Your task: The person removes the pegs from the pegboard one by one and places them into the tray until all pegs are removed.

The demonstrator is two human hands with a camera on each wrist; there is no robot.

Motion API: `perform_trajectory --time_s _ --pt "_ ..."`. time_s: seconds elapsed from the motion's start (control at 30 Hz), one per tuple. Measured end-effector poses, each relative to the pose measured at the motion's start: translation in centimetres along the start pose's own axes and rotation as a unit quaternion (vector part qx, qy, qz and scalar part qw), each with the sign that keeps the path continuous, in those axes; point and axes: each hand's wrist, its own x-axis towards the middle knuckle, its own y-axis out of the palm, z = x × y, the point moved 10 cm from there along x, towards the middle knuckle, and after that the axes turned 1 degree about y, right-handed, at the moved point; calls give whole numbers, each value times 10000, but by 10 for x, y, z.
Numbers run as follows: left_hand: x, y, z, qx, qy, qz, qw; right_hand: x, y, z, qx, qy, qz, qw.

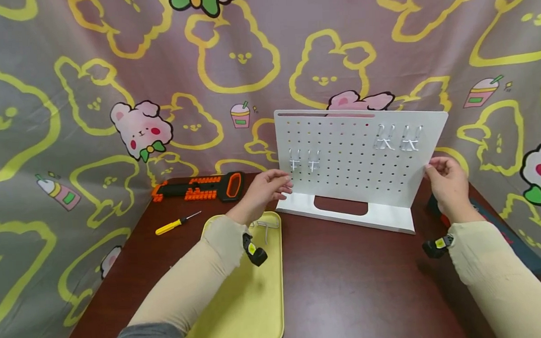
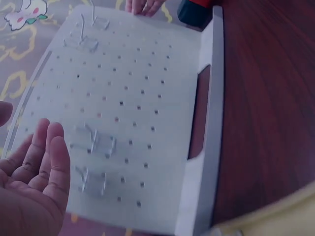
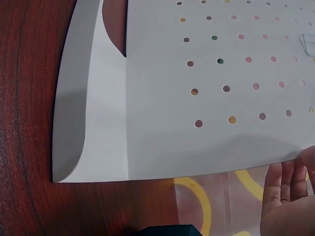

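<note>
A white metal pegboard [image 1: 342, 161] stands upright on its base lip, rows of small holes across its face. Two wire hooks [image 1: 396, 138] hang at its upper right and two more wire hooks [image 1: 304, 160] at its left side. My right hand [image 1: 447, 185] pinches the board's right edge, the thumb at the edge and the fingers behind it. Beside the left edge is my left hand [image 1: 263, 191], its fingers loosely bent and holding nothing; the left wrist view shows the palm [image 2: 37, 184] facing the board near the left hooks.
Under my left forearm lies a yellow tray [image 1: 257, 299] with metal hooks [image 1: 266, 225] at its far end. Further left are a yellow screwdriver [image 1: 176, 225] and a black-and-orange tool [image 1: 199, 187]. A dark blue case [image 1: 514, 235] sits behind my right wrist. A patterned curtain [image 1: 248, 50] backs the table.
</note>
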Motion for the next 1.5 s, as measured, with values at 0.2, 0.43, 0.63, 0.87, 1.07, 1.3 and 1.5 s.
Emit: perform_trajectory --time_s 0.2,0.43,0.63,0.87,1.07,1.3,1.5 --pt "21 40 -12 7 12 338 9994 -2 3 -1 -69 -89 42 9999" --pt "36 89 -27 67 57 826 9965 -2 3 -3 -202 -15 94 9998" --pt "50 117 -33 -24 39 789 9969 -2 2 -2 -268 -25 51 9996" --pt "65 156 -37 305 -1 880 9957 -3 0 0 -353 4 55 9994" --pt "74 185 -31 -82 -344 714 9968 -3 0 1 -444 -35 67 9990" --pt "76 201 -20 -782 -685 257 9942 -4 5 4 -670 -218 101 9975" --pt "77 213 -21 -1317 -749 -335 9879 -4 0 5 -632 -220 -5 9978"
